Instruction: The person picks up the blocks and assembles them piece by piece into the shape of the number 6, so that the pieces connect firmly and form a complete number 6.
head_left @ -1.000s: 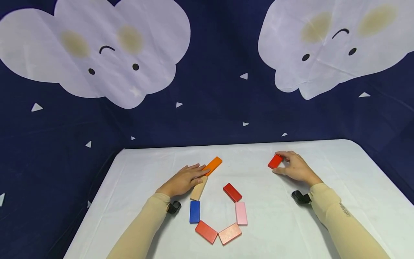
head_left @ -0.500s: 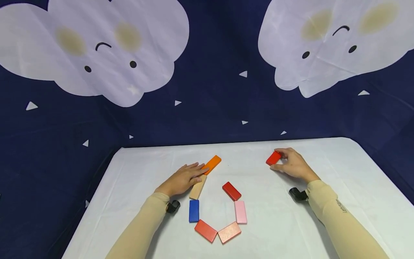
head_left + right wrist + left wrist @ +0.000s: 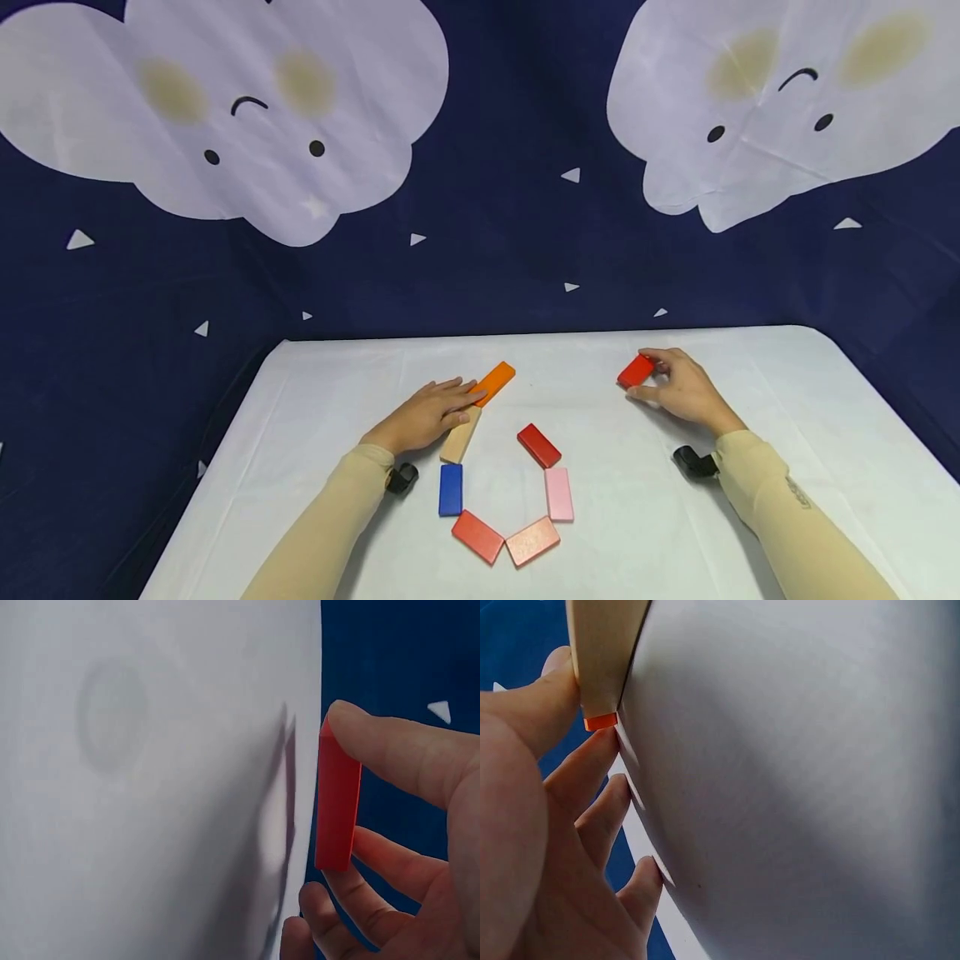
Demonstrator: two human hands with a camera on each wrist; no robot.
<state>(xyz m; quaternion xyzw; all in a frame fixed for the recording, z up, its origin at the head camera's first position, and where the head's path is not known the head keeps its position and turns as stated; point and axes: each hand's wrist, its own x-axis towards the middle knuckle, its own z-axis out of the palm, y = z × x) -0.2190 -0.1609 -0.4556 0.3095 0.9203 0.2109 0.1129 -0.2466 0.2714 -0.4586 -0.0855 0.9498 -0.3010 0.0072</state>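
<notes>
At the right of the head view, my right hand [image 3: 686, 386] pinches a red block [image 3: 636, 371] between thumb and fingertips. The right wrist view shows that red block [image 3: 337, 802] off the tabletop, apart from the hand's shadow. My left hand [image 3: 420, 417] lies with extended fingers over the near end of an orange block [image 3: 498, 381]. Its thumb touches a natural wood block [image 3: 459, 440], which sits end to end with the orange one. In the left wrist view the wood block [image 3: 604, 656] hides nearly all of the orange block [image 3: 601, 721].
A blue block [image 3: 451, 490], a red-orange block [image 3: 477, 537], a salmon block [image 3: 533, 542], a pink block [image 3: 558, 494] and a dark red block [image 3: 538, 446] continue the curved row. The white table [image 3: 622, 533] ends at a dark blue cloud-print cloth [image 3: 510, 208].
My right hand and the red block have shifted very slightly left. The left hand and the blocks in the row keep their places; the head view sways a little.
</notes>
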